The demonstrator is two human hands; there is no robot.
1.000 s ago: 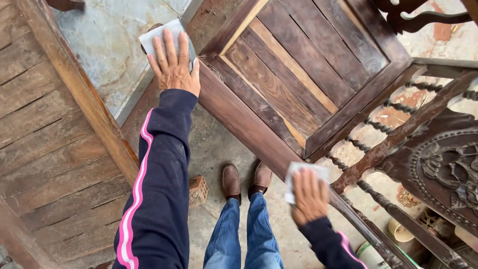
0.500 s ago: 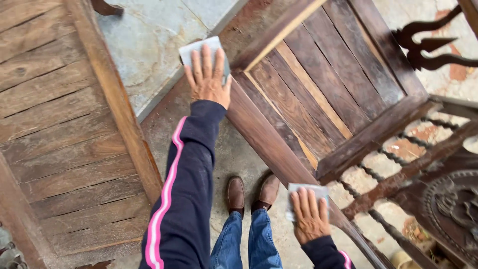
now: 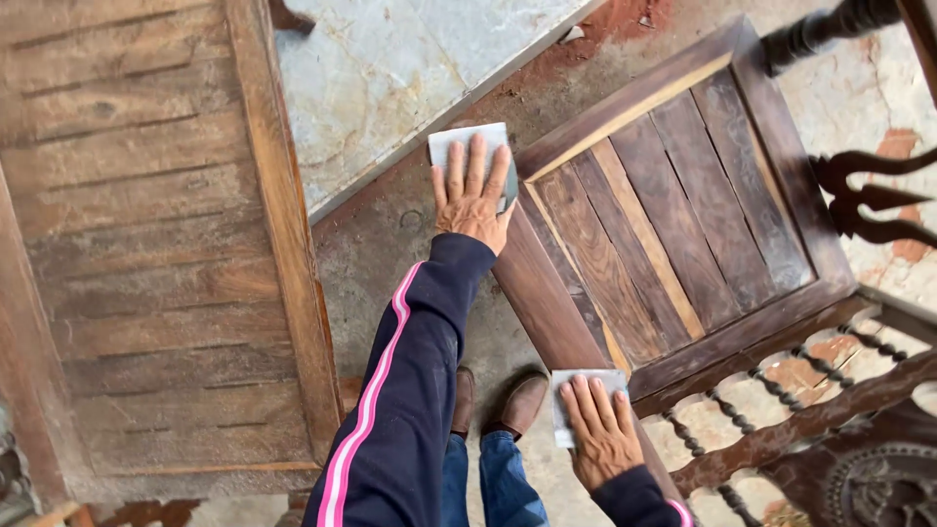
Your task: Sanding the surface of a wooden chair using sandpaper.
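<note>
My left hand lies flat, fingers spread, pressing a grey sheet of sandpaper onto the far end of a dark wooden rail of a slatted chair frame. My right hand presses a second grey sheet of sandpaper flat onto the near end of the same rail. Both arms wear dark sleeves with a pink stripe. My brown shoes and blue jeans show below the rail.
A weathered wooden panel stands at the left. A pale stone slab lies at the top. Carved dark furniture parts and a beaded spindle rail crowd the right side. The floor is concrete with red dust.
The view has shifted left and closer. My left hand with its sandpaper has slid along the rail, and my right hand has moved down the rail toward me.
</note>
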